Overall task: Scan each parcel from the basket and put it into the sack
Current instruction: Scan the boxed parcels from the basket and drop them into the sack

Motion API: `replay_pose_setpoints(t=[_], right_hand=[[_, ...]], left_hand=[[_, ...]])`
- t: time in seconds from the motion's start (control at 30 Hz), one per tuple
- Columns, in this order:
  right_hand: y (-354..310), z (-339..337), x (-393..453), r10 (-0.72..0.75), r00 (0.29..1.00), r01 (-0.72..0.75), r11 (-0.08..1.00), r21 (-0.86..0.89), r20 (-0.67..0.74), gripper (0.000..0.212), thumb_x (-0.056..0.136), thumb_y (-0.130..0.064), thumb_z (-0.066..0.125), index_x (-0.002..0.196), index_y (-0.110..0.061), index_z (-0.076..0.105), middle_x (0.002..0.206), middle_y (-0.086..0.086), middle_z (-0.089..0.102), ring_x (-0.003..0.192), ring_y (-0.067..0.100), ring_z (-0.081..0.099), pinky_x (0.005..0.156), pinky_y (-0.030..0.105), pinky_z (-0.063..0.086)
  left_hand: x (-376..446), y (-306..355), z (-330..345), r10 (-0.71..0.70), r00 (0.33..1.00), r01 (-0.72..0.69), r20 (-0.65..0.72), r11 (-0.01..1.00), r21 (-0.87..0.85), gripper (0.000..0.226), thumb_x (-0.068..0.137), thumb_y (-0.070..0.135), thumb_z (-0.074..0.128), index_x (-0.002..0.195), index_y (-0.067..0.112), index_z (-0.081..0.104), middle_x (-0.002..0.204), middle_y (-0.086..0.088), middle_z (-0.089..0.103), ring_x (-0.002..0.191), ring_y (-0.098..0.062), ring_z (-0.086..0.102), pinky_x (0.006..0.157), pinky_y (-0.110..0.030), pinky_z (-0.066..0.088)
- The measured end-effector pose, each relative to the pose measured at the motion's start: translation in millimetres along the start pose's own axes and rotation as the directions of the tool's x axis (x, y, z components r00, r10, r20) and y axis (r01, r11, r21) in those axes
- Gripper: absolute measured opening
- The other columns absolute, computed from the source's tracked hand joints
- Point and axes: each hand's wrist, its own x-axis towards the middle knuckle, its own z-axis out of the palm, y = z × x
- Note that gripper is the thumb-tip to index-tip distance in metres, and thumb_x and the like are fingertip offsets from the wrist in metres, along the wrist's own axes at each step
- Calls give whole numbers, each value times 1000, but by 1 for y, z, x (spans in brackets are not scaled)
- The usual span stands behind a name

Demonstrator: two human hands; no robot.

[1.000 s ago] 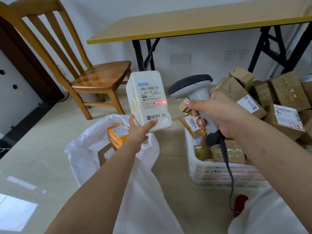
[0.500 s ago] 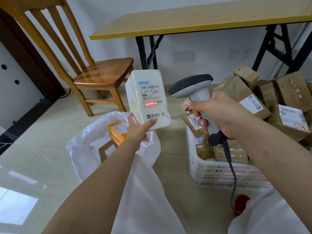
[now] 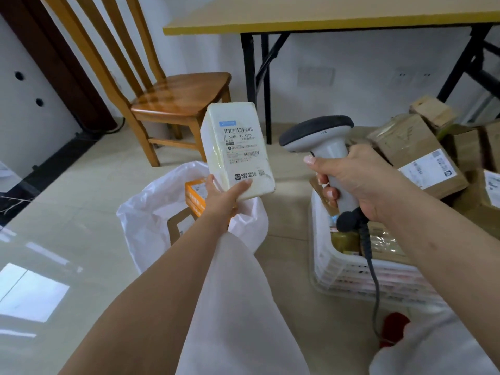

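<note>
Holding a white parcel point(image 3: 238, 150) upright in my left hand point(image 3: 224, 196), I have the fingers curled round its lower end, thumb on the front face. Its shipping label shows two barcodes and the characters "501E M1 A21B"; the smaller print I cannot read. My right hand point(image 3: 354, 182) grips the handle of the grey scanner point(image 3: 322, 147), whose dark head points toward the label; its cable hangs down past the basket. The parcel sits above the open white sack point(image 3: 151, 212), where an orange box point(image 3: 196, 194) and a brown carton already lie. The white basket point(image 3: 351, 272) on my right holds taped cardboard parcels with printed labels. All this stands on a glossy tiled floor point(image 3: 67, 239), with a wooden chair point(image 3: 173, 101) and a yellow-topped table point(image 3: 324, 14) against the white wall.
</note>
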Motion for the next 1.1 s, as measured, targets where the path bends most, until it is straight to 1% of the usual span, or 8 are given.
replay_pose_setpoints(t=[0.1,0.17,0.3,0.47,0.63,0.83,1.0,1.1], right_hand=[[5,11,8,36,999,-36,999,22,-4,29,87,-30,73,91,-10,53,70,5,52,46,12,44,44,23,41],[8,19,12,39,999,-38,999,15,-14,28,87,-30,74,90,-11,53,70,5,52,44,12,44,43,22,40],[13,36,16,55,998,-55,998,5,11,24,89,-28,71,91,-10,55,67,3,54,44,10,44,43,24,44],[20,61,24,115,992,-115,993,-14,43,22,90,-24,69,84,-9,54,65,4,53,46,11,43,47,26,43],[25,77,33,144,987,-141,989,-46,71,24,89,-24,70,86,-7,54,64,5,52,48,14,42,49,28,42],[30,75,40,166,983,-164,986,-30,84,23,90,-22,69,92,-6,53,67,6,52,47,14,41,48,28,41],[35,58,36,170,982,-172,985,24,78,21,90,-22,69,92,-9,52,66,6,52,43,12,41,45,26,42],[37,39,31,179,982,-184,980,78,61,22,90,-22,70,93,-10,51,65,5,52,41,11,41,43,24,41]], left_hand=[[6,9,-17,-30,996,19,-87,992,-124,98,58,41,89,140,32,36,125,-3,64,102,-23,69,69,-38,60],[9,15,-36,-43,982,20,-182,992,-124,84,66,41,86,134,29,40,121,-4,65,94,-23,69,57,-30,54],[9,17,-78,-185,936,165,-301,982,-88,72,72,43,82,128,22,42,113,-8,66,87,-26,69,54,-31,51],[-2,3,-105,-450,859,438,-243,893,-105,60,75,51,76,123,24,52,106,-4,66,93,-24,66,73,-40,54],[0,-7,-114,-398,867,386,-301,917,-101,80,78,58,72,142,20,42,141,-5,46,125,-30,48,85,-46,50],[6,-4,-96,-388,846,395,-365,917,-59,70,82,51,73,137,18,44,121,-2,40,114,-30,45,99,-44,49],[6,15,-55,-265,922,287,-283,957,36,51,87,40,71,127,16,50,116,-1,58,102,-24,57,76,-36,52],[4,29,-19,-218,948,252,-231,959,129,49,85,44,71,124,22,50,112,-1,53,107,-27,52,86,-39,53]])
